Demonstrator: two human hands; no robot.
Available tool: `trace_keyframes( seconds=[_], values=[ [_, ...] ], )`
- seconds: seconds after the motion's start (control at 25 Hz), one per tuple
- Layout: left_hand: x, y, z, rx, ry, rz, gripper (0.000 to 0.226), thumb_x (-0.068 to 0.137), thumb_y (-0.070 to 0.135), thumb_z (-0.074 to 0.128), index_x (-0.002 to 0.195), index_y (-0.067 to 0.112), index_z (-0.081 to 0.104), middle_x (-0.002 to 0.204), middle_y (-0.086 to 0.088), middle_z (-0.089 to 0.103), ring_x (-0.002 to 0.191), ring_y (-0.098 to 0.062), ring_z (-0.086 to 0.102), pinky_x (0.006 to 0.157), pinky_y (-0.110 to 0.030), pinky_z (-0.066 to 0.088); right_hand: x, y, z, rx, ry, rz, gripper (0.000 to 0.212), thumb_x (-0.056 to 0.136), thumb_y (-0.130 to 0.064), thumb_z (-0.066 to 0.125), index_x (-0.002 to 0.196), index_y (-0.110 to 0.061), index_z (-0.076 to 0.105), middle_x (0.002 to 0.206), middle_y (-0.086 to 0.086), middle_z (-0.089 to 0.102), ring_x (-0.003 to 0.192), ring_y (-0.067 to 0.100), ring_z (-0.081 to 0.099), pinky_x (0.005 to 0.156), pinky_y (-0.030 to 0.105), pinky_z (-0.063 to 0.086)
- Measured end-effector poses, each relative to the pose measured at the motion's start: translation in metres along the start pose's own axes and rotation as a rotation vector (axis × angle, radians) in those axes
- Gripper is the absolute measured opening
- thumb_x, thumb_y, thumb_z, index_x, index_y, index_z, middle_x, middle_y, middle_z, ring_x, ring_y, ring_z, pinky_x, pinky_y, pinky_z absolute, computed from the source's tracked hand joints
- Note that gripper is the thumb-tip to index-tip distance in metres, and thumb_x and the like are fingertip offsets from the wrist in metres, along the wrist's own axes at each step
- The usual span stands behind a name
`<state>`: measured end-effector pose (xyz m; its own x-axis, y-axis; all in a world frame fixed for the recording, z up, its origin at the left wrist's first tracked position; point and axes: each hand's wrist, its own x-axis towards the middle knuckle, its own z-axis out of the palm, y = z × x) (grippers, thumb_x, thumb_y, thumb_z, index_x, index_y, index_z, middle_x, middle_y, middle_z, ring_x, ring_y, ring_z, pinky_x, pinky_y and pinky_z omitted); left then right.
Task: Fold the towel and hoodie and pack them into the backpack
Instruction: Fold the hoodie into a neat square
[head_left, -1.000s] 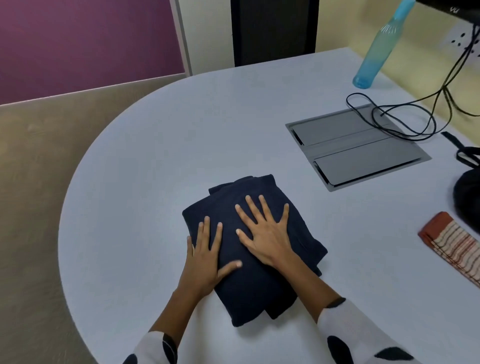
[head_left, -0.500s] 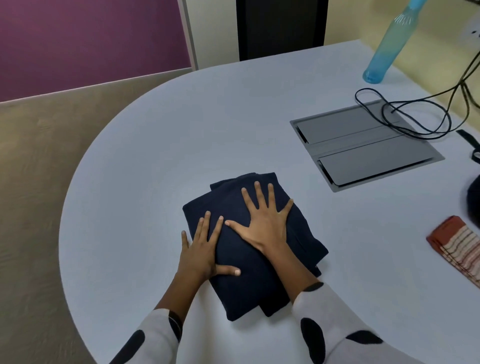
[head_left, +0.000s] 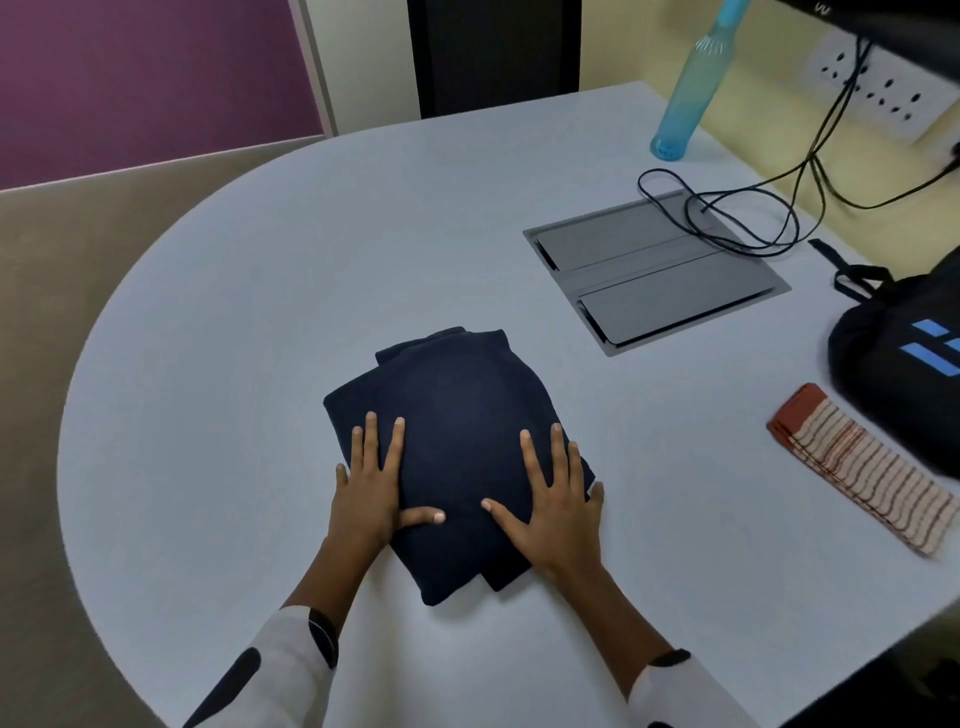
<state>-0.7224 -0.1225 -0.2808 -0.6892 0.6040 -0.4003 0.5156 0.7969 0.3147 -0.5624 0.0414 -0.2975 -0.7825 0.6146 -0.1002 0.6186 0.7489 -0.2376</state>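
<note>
Two flat hands, the left hand (head_left: 370, 488) and the right hand (head_left: 553, 501), press with straight fingers on one folded hoodie (head_left: 457, 415) on the table (head_left: 260, 322), gripping nothing. To the right lie one folded towel (head_left: 857, 467) and one backpack (head_left: 904, 353); farther back stands one bottle (head_left: 685, 98).

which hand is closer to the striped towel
Right. The right hand lies flat on the hoodie's right part, the side facing the striped towel. The left hand presses the hoodie's left edge, farther away.
</note>
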Motion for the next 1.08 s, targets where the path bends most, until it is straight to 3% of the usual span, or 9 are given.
trace_keyframes(
  seconds=[0.16, 0.4, 0.68, 0.76, 0.88, 0.96, 1.0, 1.08],
  values=[
    [-0.008, 0.005, 0.000, -0.111, -0.006, -0.002, 0.131, 0.052, 0.080, 0.051, 0.146, 0.026, -0.022, 0.153, -0.007, -0.032, 0.143, -0.030, -0.022, 0.113, -0.050, 0.023, 0.003, 0.013, -0.010, -0.054, -0.090, -0.046, 0.089, 0.077, -0.086, 0.019, 0.146, -0.044, -0.017, 0.160, 0.000, -0.012, 0.147, 0.029, 0.004, 0.106, 0.069, 0.014],
    [-0.017, 0.050, -0.001, -0.108, -0.112, -0.070, 0.123, 0.066, 0.077, 0.058, 0.149, 0.026, -0.018, 0.156, -0.012, -0.023, 0.145, -0.035, -0.013, 0.115, -0.047, 0.019, 0.030, 0.050, -0.036, -0.116, -0.195, -0.066, 0.082, 0.077, -0.083, 0.021, 0.139, -0.054, -0.023, 0.160, 0.000, -0.011, 0.147, 0.030, -0.008, 0.106, 0.071, 0.003],
    [-0.024, 0.161, 0.026, 0.138, -0.247, 0.137, 0.094, 0.083, 0.069, 0.046, 0.151, 0.031, -0.006, 0.157, -0.022, 0.006, 0.141, -0.039, 0.014, 0.113, -0.048, 0.023, 0.074, 0.131, -0.089, -0.169, -0.211, 0.102, 0.075, 0.092, -0.042, 0.044, 0.146, -0.049, -0.007, 0.161, 0.005, -0.006, 0.146, 0.032, -0.010, 0.111, 0.066, 0.004],
    [-0.019, 0.182, 0.028, 0.217, -0.179, 0.196, 0.078, 0.090, 0.062, 0.043, 0.152, 0.028, 0.009, 0.151, -0.018, 0.030, 0.135, -0.034, 0.031, 0.109, -0.045, 0.027, 0.078, 0.129, -0.092, -0.102, -0.104, 0.097, 0.067, 0.095, -0.036, 0.042, 0.150, -0.042, 0.003, 0.161, 0.006, -0.003, 0.147, 0.032, -0.007, 0.114, 0.062, 0.004],
    [0.000, 0.189, 0.020, 0.177, 0.098, 0.264, 0.042, 0.095, 0.048, 0.043, 0.127, 0.023, 0.053, 0.120, -0.002, 0.064, 0.111, -0.023, 0.053, 0.093, -0.035, 0.040, 0.071, 0.112, -0.078, 0.018, -0.113, 0.026, 0.069, 0.092, -0.063, 0.029, 0.148, -0.044, -0.006, 0.155, -0.004, -0.025, 0.144, 0.025, -0.021, 0.109, 0.066, -0.004],
    [0.016, 0.180, 0.015, 0.110, 0.283, 0.287, 0.032, 0.086, 0.044, 0.060, 0.108, 0.021, 0.062, 0.112, -0.003, 0.064, 0.104, -0.027, 0.055, 0.084, -0.039, 0.044, 0.067, 0.110, -0.066, -0.013, -0.166, 0.013, 0.078, 0.083, -0.077, 0.019, 0.144, -0.046, -0.018, 0.150, -0.005, -0.035, 0.140, 0.023, -0.029, 0.105, 0.070, -0.007],
    [0.023, 0.176, 0.013, 0.121, 0.339, 0.290, 0.041, 0.077, 0.046, 0.071, 0.108, 0.021, 0.060, 0.116, -0.007, 0.060, 0.109, -0.033, 0.054, 0.083, -0.045, 0.044, 0.068, 0.114, -0.064, -0.030, -0.172, 0.014, 0.080, 0.080, -0.080, 0.017, 0.143, -0.047, -0.020, 0.151, -0.005, -0.035, 0.140, 0.024, -0.030, 0.105, 0.071, -0.007],
    [0.037, 0.167, 0.007, 0.136, 0.236, 0.200, 0.080, 0.068, 0.059, 0.072, 0.136, 0.031, 0.040, 0.150, -0.009, 0.030, 0.136, -0.042, 0.029, 0.094, -0.062, 0.034, 0.071, 0.125, -0.065, -0.035, -0.168, 0.020, 0.083, 0.077, -0.083, 0.017, 0.142, -0.049, -0.021, 0.154, -0.006, -0.032, 0.142, 0.026, -0.028, 0.105, 0.071, -0.007]
  ],
)
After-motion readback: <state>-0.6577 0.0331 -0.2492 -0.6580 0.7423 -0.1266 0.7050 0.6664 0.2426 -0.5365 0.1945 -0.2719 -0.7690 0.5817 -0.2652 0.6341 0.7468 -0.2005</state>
